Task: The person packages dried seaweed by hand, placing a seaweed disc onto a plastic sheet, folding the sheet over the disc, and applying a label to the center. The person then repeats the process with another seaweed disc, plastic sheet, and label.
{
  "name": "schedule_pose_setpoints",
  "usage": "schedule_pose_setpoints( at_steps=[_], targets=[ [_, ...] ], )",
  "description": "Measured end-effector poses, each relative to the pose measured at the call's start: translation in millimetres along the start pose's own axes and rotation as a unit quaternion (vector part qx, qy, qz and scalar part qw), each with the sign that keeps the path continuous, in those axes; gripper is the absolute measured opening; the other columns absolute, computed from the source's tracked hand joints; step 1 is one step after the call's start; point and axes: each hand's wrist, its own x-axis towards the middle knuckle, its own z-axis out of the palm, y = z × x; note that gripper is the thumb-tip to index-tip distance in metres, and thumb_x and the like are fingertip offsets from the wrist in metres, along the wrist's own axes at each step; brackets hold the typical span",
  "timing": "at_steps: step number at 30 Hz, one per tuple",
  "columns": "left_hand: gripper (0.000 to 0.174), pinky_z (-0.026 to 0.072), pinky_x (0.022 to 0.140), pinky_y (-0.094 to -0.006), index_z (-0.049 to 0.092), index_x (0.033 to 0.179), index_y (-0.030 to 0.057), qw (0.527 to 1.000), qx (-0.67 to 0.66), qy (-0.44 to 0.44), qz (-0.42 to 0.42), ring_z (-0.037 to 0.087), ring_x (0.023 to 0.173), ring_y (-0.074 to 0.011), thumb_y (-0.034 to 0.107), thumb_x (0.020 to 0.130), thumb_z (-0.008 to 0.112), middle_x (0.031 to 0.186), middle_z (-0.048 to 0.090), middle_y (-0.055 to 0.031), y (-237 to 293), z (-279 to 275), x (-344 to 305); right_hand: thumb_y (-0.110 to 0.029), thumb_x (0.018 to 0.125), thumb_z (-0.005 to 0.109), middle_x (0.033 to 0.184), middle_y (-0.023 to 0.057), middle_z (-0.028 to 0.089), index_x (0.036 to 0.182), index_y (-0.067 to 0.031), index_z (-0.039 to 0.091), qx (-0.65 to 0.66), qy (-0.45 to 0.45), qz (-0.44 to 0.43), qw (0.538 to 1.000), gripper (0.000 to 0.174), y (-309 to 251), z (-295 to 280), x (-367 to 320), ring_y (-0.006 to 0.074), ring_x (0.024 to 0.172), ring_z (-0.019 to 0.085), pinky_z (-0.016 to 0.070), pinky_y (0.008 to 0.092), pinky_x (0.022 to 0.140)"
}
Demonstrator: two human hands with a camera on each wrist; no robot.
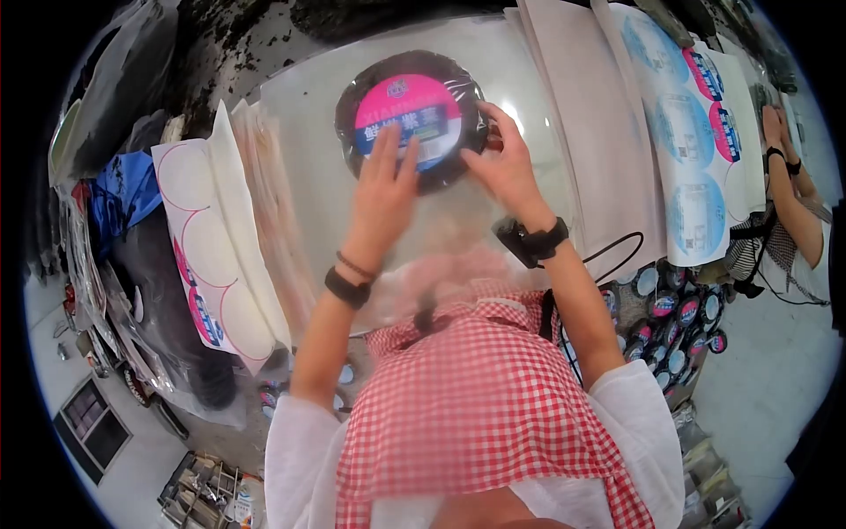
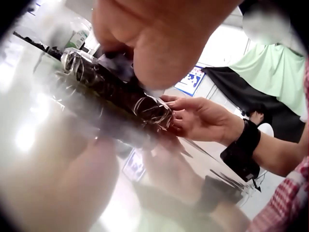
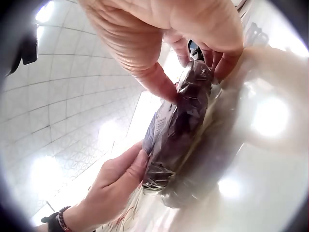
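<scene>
A round, dark pack of dried seaweed in clear, crinkled film lies on the shiny work surface. On its top face is a round pink, white and blue label. My left hand rests its extended fingers on the lower part of the label, slightly blurred. At the right edge, my right hand grips the pack between thumb and bent fingers. The right wrist view shows this hold on the dark side wall, with the left hand touching the label face.
Printed label sheets stand at the right, and another label stack at the left. Many finished packs lie at lower right. A black cord loops near my right wrist. Another person's arm shows at far right.
</scene>
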Motion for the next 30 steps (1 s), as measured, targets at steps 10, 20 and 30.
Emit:
schedule_pose_setpoints(
  at_steps=[10, 20, 30],
  targets=[
    [0.057, 0.0165, 0.113, -0.0527, 0.05, 0.138, 0.0109, 0.97, -0.077, -0.012, -0.231, 0.025, 0.142, -0.0325, 0.047, 0.094, 0.052, 0.153, 0.033, -0.0117, -47.1, 8.1, 53.8, 0.0, 0.074, 0.069, 0.117, 0.0121, 0.058, 0.132, -0.0053, 0.046, 0.091, -0.037, 0.075, 0.992, 0.063, 6.0, -8.1, 10.5, 0.0201, 0.097, 0.062, 0.054, 0.0306, 0.078],
    [0.046, 0.0577, 0.075, -0.0388, 0.033, 0.137, 0.0045, 0.147, -0.922, 0.172, 0.315, 0.069, 0.089, -0.0304, 0.011, 0.095, 0.05, 0.109, 0.067, -0.0141, -62.0, -177.4, -72.7, -0.025, 0.086, 0.069, 0.098, 0.0071, 0.069, 0.124, -0.011, 0.057, -0.051, -0.106, -0.178, 0.977, 0.043, -96.9, -27.6, 105.4, 0.0164, 0.092, 0.064, 0.0503, 0.0302, 0.084],
    [0.109, 0.0396, 0.101, -0.0547, 0.014, 0.153, 0.0141, 0.339, -0.932, 0.071, -0.112, 0.056, 0.114, -0.0368, 0.075, 0.074, 0.06, 0.13, 0.051, -0.0218, -8.8, -106.9, -76.9, -0.025, 0.072, 0.068, 0.113, 0.0147, 0.058, 0.125, -0.0078, 0.051, -0.645, 0.155, -0.186, 0.725, 0.058, -7.5, -38.3, 294.9, 0.0336, 0.104, 0.058, 0.0549, 0.0471, 0.078]
  ],
)
